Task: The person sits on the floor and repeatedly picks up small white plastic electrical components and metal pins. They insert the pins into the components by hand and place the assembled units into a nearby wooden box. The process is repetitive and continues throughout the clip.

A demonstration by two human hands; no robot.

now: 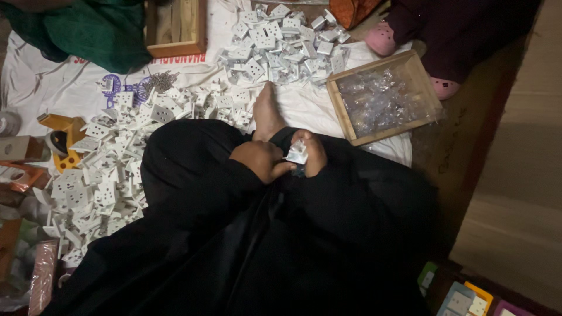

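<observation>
A: Where's the part?
B: Left of it lies the socket pile (99, 175). The left hand (257, 159) and right hand (310, 153) hold a white socket (297, 153) over the lap, fingers clamped on it.
A: Advice?
B: Grip steady, I'd judge; tray (410, 70) lies far right.

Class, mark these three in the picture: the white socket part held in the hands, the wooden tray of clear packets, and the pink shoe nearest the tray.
white socket part (297, 153), head view, its face.
wooden tray (341, 111), head view, left rim.
pink shoe (445, 88), head view, its toe.
</observation>
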